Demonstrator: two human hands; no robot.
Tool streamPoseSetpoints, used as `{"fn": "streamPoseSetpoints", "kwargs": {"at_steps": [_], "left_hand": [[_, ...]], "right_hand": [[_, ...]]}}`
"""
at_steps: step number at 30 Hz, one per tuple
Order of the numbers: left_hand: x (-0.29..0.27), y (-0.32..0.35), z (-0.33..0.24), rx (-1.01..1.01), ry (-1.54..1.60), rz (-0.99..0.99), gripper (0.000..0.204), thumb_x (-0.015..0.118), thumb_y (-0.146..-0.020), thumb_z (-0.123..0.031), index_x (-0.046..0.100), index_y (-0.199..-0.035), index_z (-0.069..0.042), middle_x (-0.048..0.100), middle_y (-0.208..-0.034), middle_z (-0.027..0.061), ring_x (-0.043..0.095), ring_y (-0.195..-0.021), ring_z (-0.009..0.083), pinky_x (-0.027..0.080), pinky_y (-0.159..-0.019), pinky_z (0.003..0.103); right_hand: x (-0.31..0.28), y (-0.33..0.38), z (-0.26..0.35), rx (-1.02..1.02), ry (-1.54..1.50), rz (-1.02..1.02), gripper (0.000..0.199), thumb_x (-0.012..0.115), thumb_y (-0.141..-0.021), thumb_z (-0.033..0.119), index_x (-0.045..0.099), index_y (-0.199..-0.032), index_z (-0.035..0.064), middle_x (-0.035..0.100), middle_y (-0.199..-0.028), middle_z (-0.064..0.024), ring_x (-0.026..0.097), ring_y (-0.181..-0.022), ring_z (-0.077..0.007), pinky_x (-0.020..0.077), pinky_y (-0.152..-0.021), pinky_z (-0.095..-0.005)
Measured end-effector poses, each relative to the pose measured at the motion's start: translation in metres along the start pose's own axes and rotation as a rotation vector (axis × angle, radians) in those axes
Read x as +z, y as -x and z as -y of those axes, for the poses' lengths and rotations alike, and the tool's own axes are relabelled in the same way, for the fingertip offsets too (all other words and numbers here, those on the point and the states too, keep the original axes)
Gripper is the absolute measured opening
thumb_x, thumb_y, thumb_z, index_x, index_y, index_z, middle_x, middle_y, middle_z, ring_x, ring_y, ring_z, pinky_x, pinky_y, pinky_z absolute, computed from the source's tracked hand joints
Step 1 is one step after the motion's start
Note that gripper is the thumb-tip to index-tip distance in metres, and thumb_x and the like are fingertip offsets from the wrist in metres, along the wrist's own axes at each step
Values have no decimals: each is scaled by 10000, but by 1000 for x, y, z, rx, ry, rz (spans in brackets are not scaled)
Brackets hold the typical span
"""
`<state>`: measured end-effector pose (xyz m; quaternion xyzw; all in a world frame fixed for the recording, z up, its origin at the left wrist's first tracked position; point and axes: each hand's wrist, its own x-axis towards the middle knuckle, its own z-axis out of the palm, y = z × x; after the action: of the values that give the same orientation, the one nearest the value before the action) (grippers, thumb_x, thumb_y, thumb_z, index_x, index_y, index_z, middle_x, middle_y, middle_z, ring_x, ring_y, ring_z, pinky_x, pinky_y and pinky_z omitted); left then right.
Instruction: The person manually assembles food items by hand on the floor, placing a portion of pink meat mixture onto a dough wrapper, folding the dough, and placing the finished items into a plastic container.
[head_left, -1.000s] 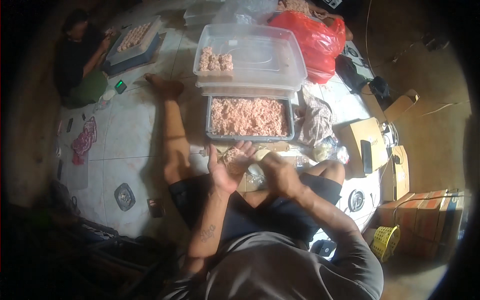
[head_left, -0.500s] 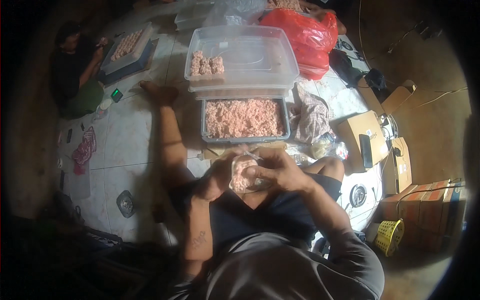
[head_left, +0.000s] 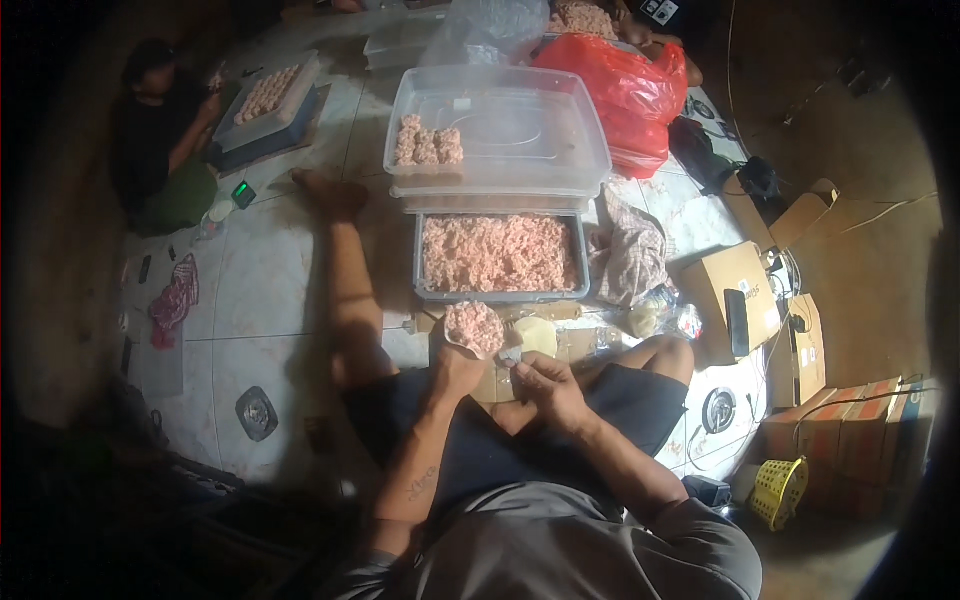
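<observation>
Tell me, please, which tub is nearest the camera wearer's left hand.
The grey-rimmed tub filled with pink mixture, just beyond the left hand; the clear tub holding a few lumps and the upper-left tub both stand farther off.

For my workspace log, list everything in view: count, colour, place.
Mince mound: one, pink, at the left hand
Small tool: one, greyish, in the right hand
Pale disc: one, cream, beyond the right hand
Tub: one, grey, ahead, holding mince
Clear trays: several, colourless, beyond the tub
Mince clumps: several, pink, upper tray's left
Bag: one, red, right of trays
Checked cloth: one, pale, right of tub
Cardboard boxes: several, brown, far right
Basket: one, yellow, lower right
Bundle: one, purplish, left floor
Co-workers: at least two, dark-clothed, upper left, top right
Own hands: two, bare, centre
</observation>
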<state>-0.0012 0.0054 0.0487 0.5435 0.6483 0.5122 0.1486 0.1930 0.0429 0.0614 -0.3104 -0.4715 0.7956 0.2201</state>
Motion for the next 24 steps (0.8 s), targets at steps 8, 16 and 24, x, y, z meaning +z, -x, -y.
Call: {"fn": "streamPoseSetpoints", "kwargs": {"at_steps": [8, 16, 24], "left_hand": [[-20, -20, -46, -273, 84, 154, 305, 849, -771, -119, 654, -979, -10, 693, -924, 97, 669, -854, 231, 544, -772, 361], [-2, -5, -19, -94, 318, 92, 320, 851, -733, -64, 662, -987, -21, 683, -904, 87, 650, -810, 195, 545, -752, 338], [-18, -10, -31, -240, 156, 31, 623, 973, -651, -347, 630, -1036, 3, 657, -908, 102, 607, -813, 226, 526, -779, 357]], "right_hand": [[-28, -6, 45, -409, 841, -174, 200, 591, -1024, 136, 657, -1076, -46, 618, -870, -104, 554, -805, -155, 470, -710, -325], [9, 5, 14, -178, 289, 3, 209, 544, -1063, 147, 659, -1074, -27, 601, -900, -33, 534, -811, -146, 446, -754, -288], [-31, 14, 23, -241, 747, -140, 183, 538, -1041, 117, 639, -1095, -25, 598, -916, -132, 577, -829, -252, 472, -766, -377]]}}
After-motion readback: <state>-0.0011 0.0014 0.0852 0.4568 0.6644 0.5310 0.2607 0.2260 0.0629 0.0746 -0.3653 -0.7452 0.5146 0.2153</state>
